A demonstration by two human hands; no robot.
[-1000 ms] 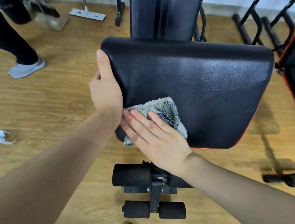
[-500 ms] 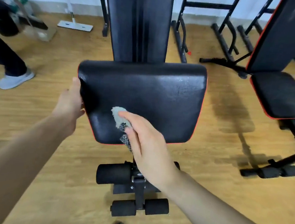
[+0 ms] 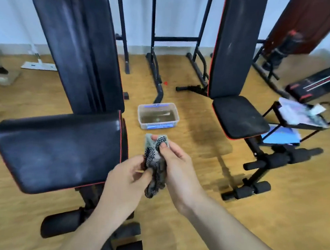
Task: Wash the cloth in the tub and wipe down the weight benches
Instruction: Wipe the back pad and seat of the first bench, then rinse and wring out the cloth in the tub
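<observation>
**Hands and cloth.** Both hands grip the cloth (image 3: pixel 154 164), a grey piece with a black-and-white checked patch, in the air over the floor. The left hand (image 3: pixel 125 183) pinches its lower, hanging part. The right hand (image 3: pixel 178 164) has its fingers curled round the upper part, with the thumb on the near face. The cloth touches neither bench.

**Tub.** The clear plastic tub (image 3: pixel 158 126) stands on the wooden floor (image 3: pixel 181 230), just beyond the hands, and holds brownish water. It is apart from both benches.

**Benches.** The left weight bench (image 3: pixel 59 148) has a black seat with red piping. The seat's right edge lies just left of the hands, and its backrest (image 3: pixel 77 49) rises steeply at the far side. The right weight bench (image 3: pixel 240 116) stands well apart, with its backrest nearly upright.

**Open floor.** A strip of bare floor runs between the two benches from near to far (the tub sits in the middle of it). Black frame legs (image 3: pixel 157 77) end at the strip's far end. Foam rollers (image 3: pixel 254 188) mark the right bench's near end. A flat mop head (image 3: pixel 39 66) lies at far left, by the wall.
</observation>
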